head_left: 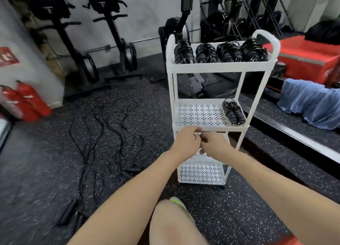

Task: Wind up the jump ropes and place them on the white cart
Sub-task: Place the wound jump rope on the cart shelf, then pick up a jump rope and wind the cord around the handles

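Hands meet in front of the white cart [220,65]: left hand [185,142] and right hand [214,143] have fingers curled, grip contents not discernible. Wound jump ropes [219,52] fill its top shelf; one wound rope [233,111] occupies its middle shelf. Unwound ropes [103,134] lie on the floor left of the cart.

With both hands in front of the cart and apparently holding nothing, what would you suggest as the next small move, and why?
Probably reach the left hand down-left to one of the loose black jump ropes on the speckled floor. Both hands, the right hand too, seem empty, four wound bundles fill the white metal cart's top shelf and one wound bundle lies on the middle shelf, yet several ropes remain unwound.
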### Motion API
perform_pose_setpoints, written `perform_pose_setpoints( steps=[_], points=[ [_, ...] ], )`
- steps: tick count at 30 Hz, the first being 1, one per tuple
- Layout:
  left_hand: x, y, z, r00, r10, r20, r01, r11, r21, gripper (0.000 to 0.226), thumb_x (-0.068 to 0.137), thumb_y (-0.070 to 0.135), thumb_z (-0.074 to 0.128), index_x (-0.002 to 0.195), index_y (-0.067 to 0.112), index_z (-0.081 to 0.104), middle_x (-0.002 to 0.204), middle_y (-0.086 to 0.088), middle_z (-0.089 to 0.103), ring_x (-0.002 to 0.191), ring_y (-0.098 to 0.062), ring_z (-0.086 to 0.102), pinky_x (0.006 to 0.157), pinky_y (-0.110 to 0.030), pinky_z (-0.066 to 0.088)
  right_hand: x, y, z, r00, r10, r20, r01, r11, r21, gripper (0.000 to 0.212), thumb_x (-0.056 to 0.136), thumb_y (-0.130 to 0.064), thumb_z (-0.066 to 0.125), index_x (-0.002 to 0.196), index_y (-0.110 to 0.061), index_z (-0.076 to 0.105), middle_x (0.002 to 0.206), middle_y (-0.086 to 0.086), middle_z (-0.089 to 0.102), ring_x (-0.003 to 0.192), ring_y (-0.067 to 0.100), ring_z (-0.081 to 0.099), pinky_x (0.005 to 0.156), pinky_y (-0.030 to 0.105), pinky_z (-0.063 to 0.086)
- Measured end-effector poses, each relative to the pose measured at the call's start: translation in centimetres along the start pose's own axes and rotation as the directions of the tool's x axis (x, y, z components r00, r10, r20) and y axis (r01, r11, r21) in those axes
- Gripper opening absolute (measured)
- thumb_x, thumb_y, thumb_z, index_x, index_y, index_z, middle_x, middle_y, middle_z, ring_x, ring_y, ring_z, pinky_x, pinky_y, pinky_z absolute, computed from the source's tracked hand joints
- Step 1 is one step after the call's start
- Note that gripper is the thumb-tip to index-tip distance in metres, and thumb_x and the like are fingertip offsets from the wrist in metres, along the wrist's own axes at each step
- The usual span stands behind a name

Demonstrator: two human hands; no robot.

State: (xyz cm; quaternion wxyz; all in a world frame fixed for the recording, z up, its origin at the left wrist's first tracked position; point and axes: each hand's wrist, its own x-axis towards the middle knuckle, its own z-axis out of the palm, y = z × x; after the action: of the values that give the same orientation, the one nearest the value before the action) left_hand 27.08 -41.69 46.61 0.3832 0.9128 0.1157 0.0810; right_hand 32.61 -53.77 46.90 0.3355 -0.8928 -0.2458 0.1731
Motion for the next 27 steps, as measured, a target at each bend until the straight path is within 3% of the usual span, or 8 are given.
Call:
perform_pose_setpoints(
  steps=[2,4,10,13,18,21,24,27],
  points=[
    [-3.0,-1.9,-2.4,0.997,-0.035,-0.066,0.035,0.999,-0.002,0.033,0.102,0.006,0.047,0.125,0.015,0.068,0.119,0.001,0.066,0.105,-0.013,0.059,0.090,-0.018,0.041,-0.9,-2.7,2.5,0.995,-0.098,0.018,0.098,0.995,-0.008,0.026,0.091,-0.006,0.048,0.096,-0.024,0.066,0.066,-0.006,0.068,0.053,-0.004,0.062,0.047,0.011,0.042],
    [-5.8,-4.5,-4.5,0.989,-0.073,-0.128,0.075,0.997,0.010,0.032,0.101,0.006,0.048,0.120,0.017,0.071,0.117,-0.001,0.071,0.108,-0.017,0.062,0.097,-0.024,0.045,-1.7,-5.1,5.4,0.979,-0.186,0.080,0.188,0.982,-0.010,0.028,0.093,-0.010,0.049,0.096,-0.033,0.065,0.065,-0.006,0.070,0.057,0.001,0.065,0.051,0.017,0.047],
    [-14.9,-13.4,-9.7,0.951,-0.231,-0.205,0.237,0.971,0.007,0.031,0.100,0.007,0.052,0.122,0.018,0.070,0.119,0.001,0.071,0.106,-0.016,0.063,0.098,-0.028,0.048,-3.1,-10.8,15.1,0.923,-0.266,0.277,0.276,0.961,0.005,0.019,0.092,-0.014,0.053,0.088,-0.025,0.067,0.065,-0.007,0.069,0.051,-0.004,0.062,0.054,0.020,0.049],
    [-18.7,-17.9,-11.5,0.910,-0.339,-0.238,0.345,0.939,-0.021,0.030,0.100,0.009,0.053,0.124,0.018,0.069,0.116,0.002,0.072,0.099,-0.012,0.063,0.094,-0.027,0.051,-3.1,-12.8,20.0,0.885,-0.290,0.365,0.314,0.949,-0.009,0.018,0.089,-0.012,0.055,0.091,-0.023,0.069,0.070,-0.004,0.072,0.062,0.006,0.067,0.063,0.029,0.056],
    [-22.8,-25.0,-12.9,0.841,-0.481,-0.250,0.481,0.874,-0.062,0.030,0.102,0.011,0.052,0.125,0.020,0.068,0.108,0.009,0.066,0.091,-0.007,0.059,0.081,-0.017,0.043,-2.0,-14.1,27.3,0.845,-0.236,0.480,0.273,0.962,-0.009,0.020,0.096,-0.014,0.057,0.109,-0.023,0.068,0.077,-0.001,0.075,0.054,0.000,0.063,0.052,0.015,0.044],
    [-23.2,-29.0,-12.4,0.800,-0.553,-0.234,0.547,0.832,-0.095,0.029,0.102,0.014,0.052,0.126,0.022,0.067,0.112,0.006,0.068,0.086,-0.006,0.060,0.076,-0.013,0.044,0.0,-13.5,31.3,0.820,-0.140,0.555,0.208,0.976,-0.061,0.017,0.095,-0.016,0.057,0.105,-0.017,0.070,0.083,0.005,0.077,0.068,0.016,0.071,0.053,0.022,0.046],
    [-22.8,-32.5,-11.2,0.767,-0.613,-0.191,0.599,0.790,-0.130,0.030,0.102,0.015,0.053,0.128,0.022,0.066,0.116,0.003,0.069,0.096,-0.012,0.062,0.084,-0.018,0.045,2.1,-12.2,34.8,0.790,-0.047,0.611,0.163,0.977,-0.135,0.018,0.093,-0.017,0.057,0.098,-0.012,0.073,0.085,0.008,0.077,0.076,0.024,0.074,0.056,0.028,0.050],
    [-21.9,-35.6,-9.5,0.741,-0.658,-0.134,0.640,0.752,-0.158,0.032,0.101,0.014,0.054,0.131,0.018,0.065,0.113,0.003,0.067,0.102,-0.014,0.061,0.092,-0.022,0.046,4.0,-10.4,37.7,0.773,0.031,0.634,0.131,0.970,-0.207,0.018,0.094,-0.017,0.055,0.091,-0.011,0.072,0.084,0.008,0.077,0.073,0.025,0.074,0.049,0.023,0.047]
  ],
)
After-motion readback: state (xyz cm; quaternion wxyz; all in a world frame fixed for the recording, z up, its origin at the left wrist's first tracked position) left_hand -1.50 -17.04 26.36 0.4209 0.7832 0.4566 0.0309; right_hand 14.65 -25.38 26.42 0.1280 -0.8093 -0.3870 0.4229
